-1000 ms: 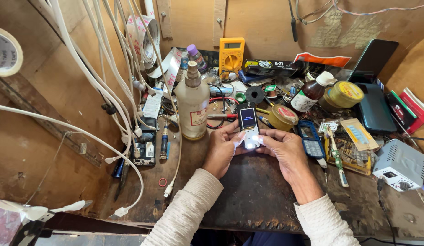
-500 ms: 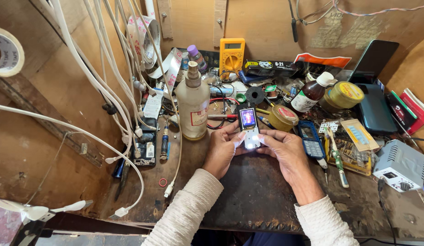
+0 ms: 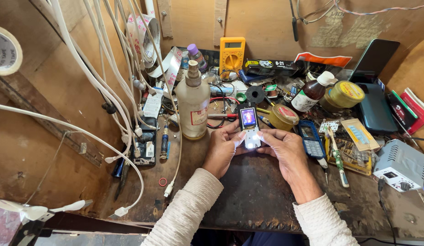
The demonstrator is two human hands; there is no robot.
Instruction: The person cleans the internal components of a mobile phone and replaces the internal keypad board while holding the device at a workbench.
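Here, bottle (image 3: 193, 102): upright, near-empty, just left of the phone.
Phone (image 3: 249, 130): lit, above the desk (image 3: 248, 200), unmoved since earlier.
Left hand (image 3: 223, 149), right hand (image 3: 285, 149): fingers pinching its lower end.

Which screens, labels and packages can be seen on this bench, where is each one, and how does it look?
Small phone: held by left hand and right hand, lit colourful screen, glowing white keypad.
Yellow multimeter: at back wall, grey blank display.
Blue keypad phone: right of the hands, dark screen.
Plastic bottle: left of the phone, cloudy, white-and-red label.
Brown bottle: back right, white cap, white label.
Dark tablet: leaning at far right, black screen.
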